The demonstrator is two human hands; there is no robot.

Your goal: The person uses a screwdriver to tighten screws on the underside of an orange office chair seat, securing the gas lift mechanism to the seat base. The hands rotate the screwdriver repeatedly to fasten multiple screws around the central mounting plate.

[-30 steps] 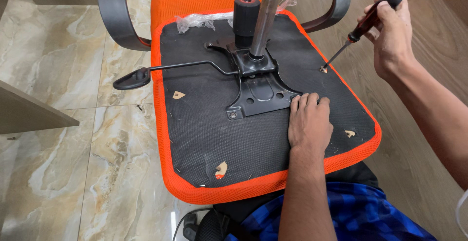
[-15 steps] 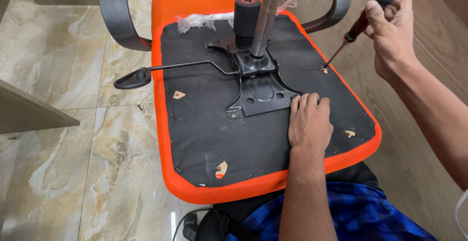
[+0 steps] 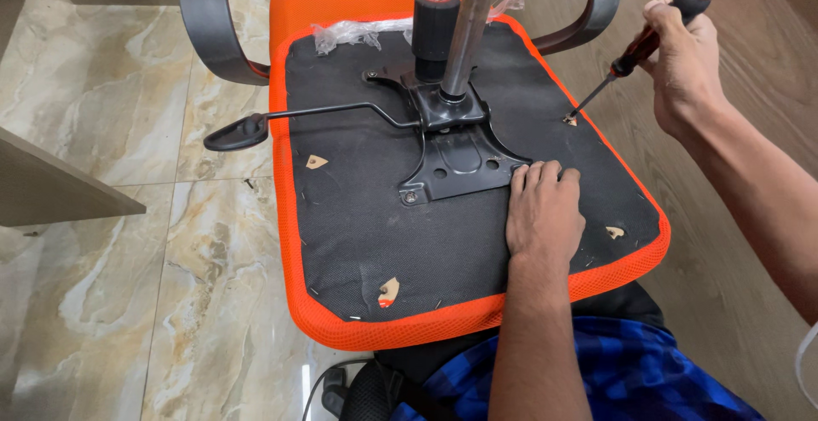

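Note:
An upturned orange office chair seat [image 3: 477, 314] with a black fabric underside lies across my lap. My left hand [image 3: 543, 210] rests flat on that underside, fingertips touching the edge of the black metal mounting plate [image 3: 456, 161]. My right hand [image 3: 682, 54] grips a screwdriver [image 3: 649, 39] with a dark red and black handle; its tip sits in a screw hole [image 3: 570, 119] near the seat's right edge. A chrome gas-lift column [image 3: 464, 29] and a black knob [image 3: 434, 25] rise from the plate.
A black lever [image 3: 290, 121] sticks out left over the marble floor tiles [image 3: 128, 285]. Grey armrests [image 3: 209, 29] curve at the far side. Crumpled clear plastic [image 3: 349, 36] lies at the seat's far edge. A wooden panel [image 3: 51, 191] stands at left, wood-grain flooring [image 3: 733, 242] at right.
My right hand has turned the screwdriver handle back and forth with its tip staying in the hole. The left hand has stayed put. The view has shifted slightly.

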